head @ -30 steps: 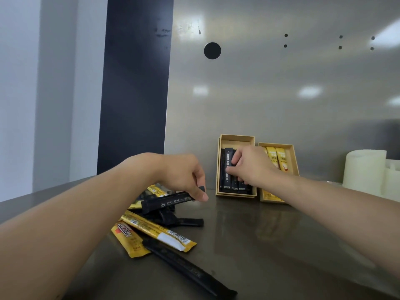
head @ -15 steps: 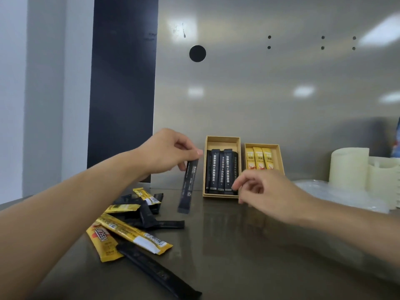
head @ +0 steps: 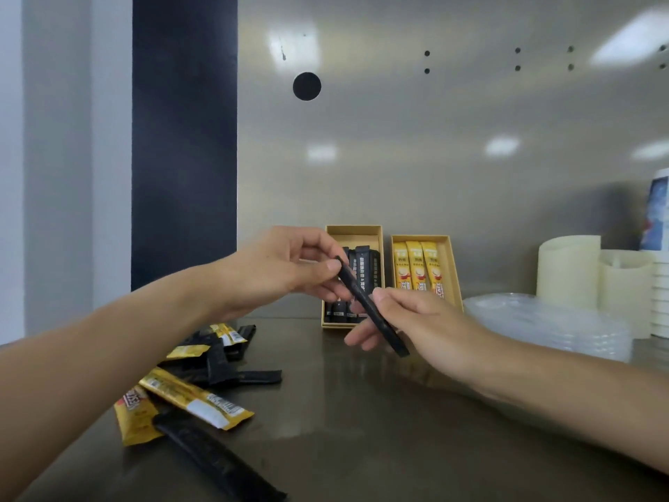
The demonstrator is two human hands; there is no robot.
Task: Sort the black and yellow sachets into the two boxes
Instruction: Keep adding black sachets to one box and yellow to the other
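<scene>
Both hands hold one black sachet (head: 369, 306) in the air in front of the boxes. My left hand (head: 286, 269) pinches its upper end and my right hand (head: 416, 324) pinches its lower half. Behind them stand two open tan boxes against the wall: the left box (head: 354, 233) holds several black sachets, the right box (head: 449, 269) holds three yellow sachets (head: 418, 269). A loose pile of black and yellow sachets (head: 202, 378) lies on the dark table at the lower left, with a long black sachet (head: 217, 461) nearest me.
A stack of clear plastic lids (head: 550, 327) lies right of the boxes. Cream cylindrical containers (head: 593, 280) stand at the far right. A metal wall panel (head: 434, 157) rises right behind the boxes.
My left hand carried the black sachet right toward the boxes. My right hand, which had drawn back from the left box, came up and took hold of the sachet's lower half.
</scene>
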